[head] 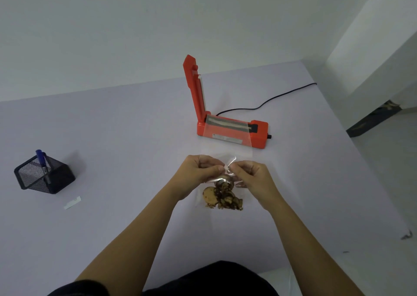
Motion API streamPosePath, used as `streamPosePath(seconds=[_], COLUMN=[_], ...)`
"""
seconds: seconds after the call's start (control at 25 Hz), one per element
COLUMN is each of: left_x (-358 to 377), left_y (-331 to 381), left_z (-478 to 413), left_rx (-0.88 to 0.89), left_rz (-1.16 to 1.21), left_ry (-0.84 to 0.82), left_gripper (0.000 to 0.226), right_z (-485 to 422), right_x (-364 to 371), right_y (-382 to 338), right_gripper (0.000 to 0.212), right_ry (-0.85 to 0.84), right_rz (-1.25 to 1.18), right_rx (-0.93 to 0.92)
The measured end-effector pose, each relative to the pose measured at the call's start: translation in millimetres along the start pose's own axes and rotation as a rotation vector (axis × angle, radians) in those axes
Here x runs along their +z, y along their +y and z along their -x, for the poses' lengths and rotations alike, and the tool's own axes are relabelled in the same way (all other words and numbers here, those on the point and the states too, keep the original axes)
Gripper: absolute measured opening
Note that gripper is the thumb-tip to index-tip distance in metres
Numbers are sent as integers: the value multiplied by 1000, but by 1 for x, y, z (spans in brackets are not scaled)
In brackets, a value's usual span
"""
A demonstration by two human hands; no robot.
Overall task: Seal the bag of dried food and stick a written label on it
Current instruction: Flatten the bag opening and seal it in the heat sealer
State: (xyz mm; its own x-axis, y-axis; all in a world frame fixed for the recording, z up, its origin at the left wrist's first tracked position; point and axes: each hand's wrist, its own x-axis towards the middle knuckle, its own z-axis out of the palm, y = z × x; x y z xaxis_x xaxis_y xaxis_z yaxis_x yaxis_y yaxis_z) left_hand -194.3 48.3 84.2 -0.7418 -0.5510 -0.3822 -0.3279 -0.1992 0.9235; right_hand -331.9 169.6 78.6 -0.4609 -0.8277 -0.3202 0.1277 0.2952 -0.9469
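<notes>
Here the bag lay on the counter, its mouth draped over the open sealer, dried food bunched at the near end. Both hands, left and right, had their grip pinching the film mid-bag. Best, I judged, to pull it flat and wrinkle-free across the sealing strip before lowering the arm. The label and pen waited well off to the left.
</notes>
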Motion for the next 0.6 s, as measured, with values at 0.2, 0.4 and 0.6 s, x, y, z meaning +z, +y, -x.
streamPosePath(seconds=[0.2, 0.4, 0.6], left_x=[-4, -5, -4], left_y=[-3, -7, -14], left_z=[2, 3, 6], left_rx=[-29, -23, -42], left_rz=[-51, -36, -49], left_ry=[9, 6, 45], left_gripper=[15, 16, 19], right_z=[-2, -2, -2], right_x=[-1, 0, 2], right_y=[1, 2, 10], right_gripper=[7, 6, 9], right_ry=[-6, -49, -89], right_rz=[46, 19, -25], right_rx=[9, 34, 123])
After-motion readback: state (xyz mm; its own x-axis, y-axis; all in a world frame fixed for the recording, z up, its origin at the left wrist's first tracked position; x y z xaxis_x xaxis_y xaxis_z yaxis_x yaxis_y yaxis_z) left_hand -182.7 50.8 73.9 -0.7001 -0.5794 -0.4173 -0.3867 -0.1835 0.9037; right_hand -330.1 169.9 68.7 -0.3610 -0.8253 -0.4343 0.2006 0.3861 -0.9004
